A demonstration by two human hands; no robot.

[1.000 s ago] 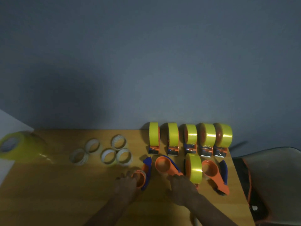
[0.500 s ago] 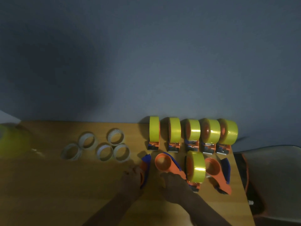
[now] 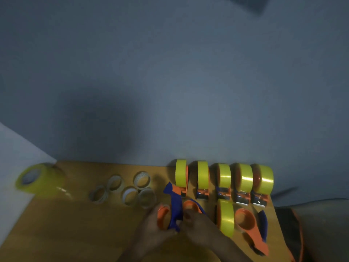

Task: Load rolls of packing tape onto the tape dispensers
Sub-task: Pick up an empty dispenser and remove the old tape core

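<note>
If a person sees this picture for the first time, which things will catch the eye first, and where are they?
First, the row of five loaded dispensers with bright yellow tape, standing along the far edge of the wooden table on the right. Next, near the front, the left hand and right hand hold an empty orange and blue dispenser. At the far left lies a large stack of yellow tape rolls, with empty cardboard cores beside it.

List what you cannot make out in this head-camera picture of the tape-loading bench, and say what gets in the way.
- Left hand fingers: dim and blurred; it holds the empty dispenser, exact grip unclear.
- Right hand: covers the handle of the second dispenser.
- Big yellow roll: motion blur smears it.
- Empty cores: too blurred to read.
- Chair: cut off by the right edge.
</note>
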